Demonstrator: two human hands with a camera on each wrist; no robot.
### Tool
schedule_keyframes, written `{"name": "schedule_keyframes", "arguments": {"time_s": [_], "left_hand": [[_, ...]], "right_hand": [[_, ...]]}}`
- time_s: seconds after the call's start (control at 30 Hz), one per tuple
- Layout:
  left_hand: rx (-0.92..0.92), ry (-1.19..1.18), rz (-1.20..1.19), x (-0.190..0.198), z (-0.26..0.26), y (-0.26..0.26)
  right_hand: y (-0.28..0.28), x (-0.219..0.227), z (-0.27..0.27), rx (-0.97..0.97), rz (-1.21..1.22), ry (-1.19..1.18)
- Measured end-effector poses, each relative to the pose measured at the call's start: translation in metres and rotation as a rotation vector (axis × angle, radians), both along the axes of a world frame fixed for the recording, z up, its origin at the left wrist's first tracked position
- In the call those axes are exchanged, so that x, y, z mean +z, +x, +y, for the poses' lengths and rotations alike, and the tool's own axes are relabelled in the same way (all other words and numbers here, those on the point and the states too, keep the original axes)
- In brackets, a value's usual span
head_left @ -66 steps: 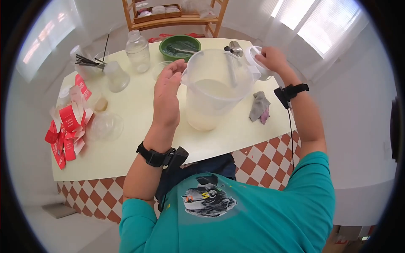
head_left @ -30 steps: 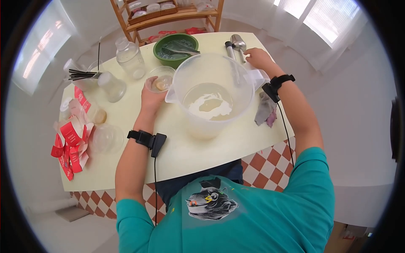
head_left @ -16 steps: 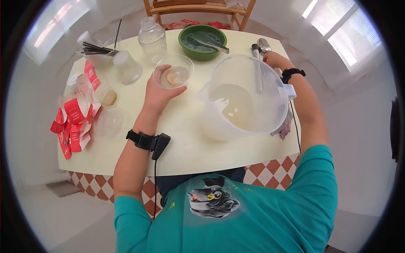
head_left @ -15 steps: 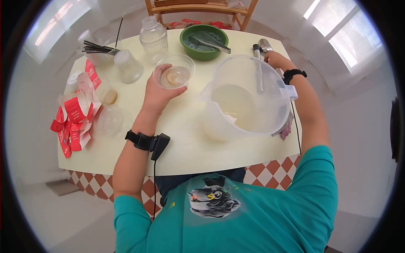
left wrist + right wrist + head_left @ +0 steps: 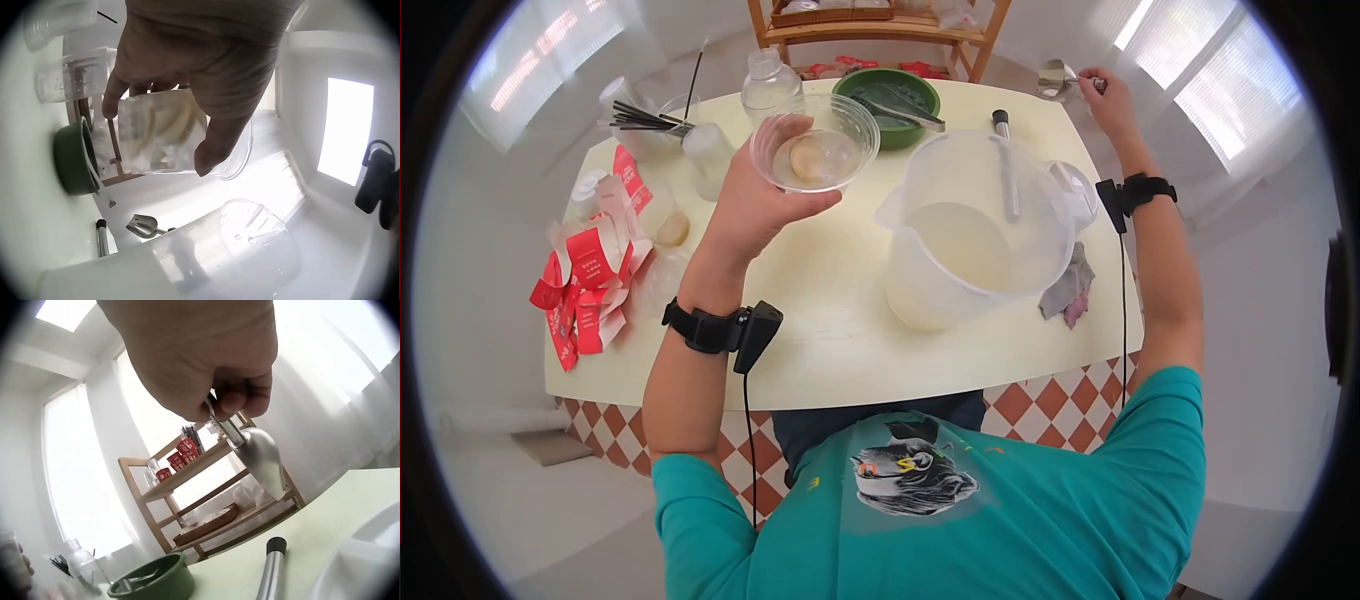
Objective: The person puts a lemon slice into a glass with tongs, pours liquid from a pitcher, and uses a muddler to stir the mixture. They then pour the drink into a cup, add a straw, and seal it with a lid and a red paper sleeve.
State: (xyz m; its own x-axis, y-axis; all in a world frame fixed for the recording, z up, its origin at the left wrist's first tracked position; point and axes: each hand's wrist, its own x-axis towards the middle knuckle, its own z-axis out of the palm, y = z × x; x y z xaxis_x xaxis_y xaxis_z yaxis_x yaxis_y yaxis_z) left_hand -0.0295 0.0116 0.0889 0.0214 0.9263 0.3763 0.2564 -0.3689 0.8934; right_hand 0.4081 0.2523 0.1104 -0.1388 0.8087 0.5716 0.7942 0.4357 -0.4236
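My left hand (image 5: 745, 205) grips a clear plastic cup (image 5: 840, 150), raised over the table with its mouth tilted towards me. Pale slices (image 5: 178, 122), possibly fruit, show through its wall in the left wrist view. My right hand (image 5: 1114, 108) is lifted past the back right of the table, fingers curled round the handle of a metal scoop (image 5: 1055, 80). The bowl of the scoop (image 5: 262, 462) points downward in the right wrist view. Between my hands stands a large translucent pitcher (image 5: 930, 290) with cloudy liquid inside.
Behind the pitcher sit a green bowl (image 5: 850, 95) with tongs (image 5: 908, 114) and a metal rod with a black end (image 5: 1000, 122). A grey cloth (image 5: 1065, 290) lies at right. Torn red cartons (image 5: 590, 270), black straws (image 5: 640, 118) and a clear bottle (image 5: 770, 85) stand at left.
My left hand has taken up the cup and brought it nearer and higher. My right hand has moved from the pitcher handle to the scoop and lifted it off the table.
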Motion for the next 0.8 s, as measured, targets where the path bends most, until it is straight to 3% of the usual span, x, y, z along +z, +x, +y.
{"name": "schedule_keyframes", "arguments": {"time_s": [0.03,0.07,0.13,0.23,0.3,0.4,0.5,0.57,0.8], "left_hand": [[-0.006,0.007,0.003,0.006,0.000,0.001],[-0.035,-0.016,0.006,0.012,-0.001,0.002],[-0.070,-0.032,0.013,0.019,0.002,0.003],[-0.126,-0.009,-0.015,0.029,0.008,0.005],[-0.132,0.061,0.098,0.037,0.010,0.006],[-0.184,0.035,0.058,0.049,0.010,0.010],[-0.214,0.001,0.088,0.057,0.011,0.012],[-0.217,0.023,0.107,0.062,0.009,0.015],[-0.236,0.177,0.328,0.067,0.019,0.010]], "right_hand": [[-0.004,0.021,-0.015,0.027,0.179,-0.021],[-0.008,0.040,-0.030,0.020,0.182,-0.013],[-0.013,0.077,-0.058,0.234,0.482,0.011],[-0.017,0.124,-0.090,0.478,0.684,-0.002],[-0.044,0.149,-0.129,0.528,0.637,0.073],[-0.088,0.169,-0.172,0.650,0.677,0.096],[-0.116,0.174,-0.188,0.769,0.697,-0.087],[-0.133,0.175,-0.186,0.967,0.602,-0.170],[-0.176,0.175,-0.184,0.875,0.343,-0.223]]}}
